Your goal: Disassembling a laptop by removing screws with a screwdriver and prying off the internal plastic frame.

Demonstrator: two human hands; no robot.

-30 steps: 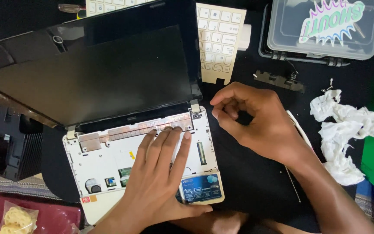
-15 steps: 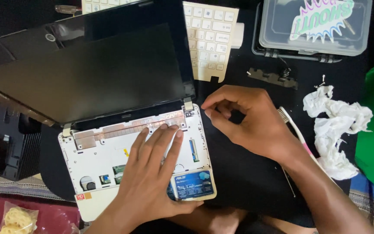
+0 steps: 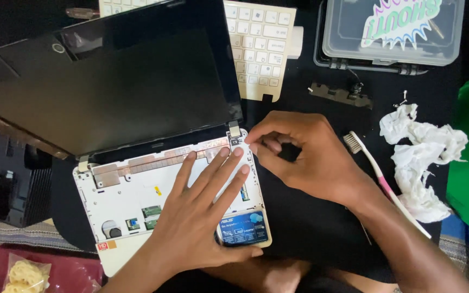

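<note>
The small white laptop [image 3: 137, 184] lies open on a black mat [image 3: 310, 228], its glossy dark screen [image 3: 109, 81] leaning back on thin metal hinges; a slip there could strain the right hinge [image 3: 234, 130] or crack the brittle plastic deck. The removed cream keyboard [image 3: 259, 46] sits behind, beside a clear plastic box [image 3: 392, 32]. The left hand [image 3: 202, 211] lies flat, fingers spread, pressing the bare keyboard bay, holding nothing. The right hand [image 3: 305, 154] is curled, fingertips pinched at the deck's top right corner; whether it grips a screw I cannot tell, and one so tiny could roll away. Crumpled tissue [image 3: 422, 157] and a pink-handled toothbrush [image 3: 381, 182] lie just to the right.
</note>
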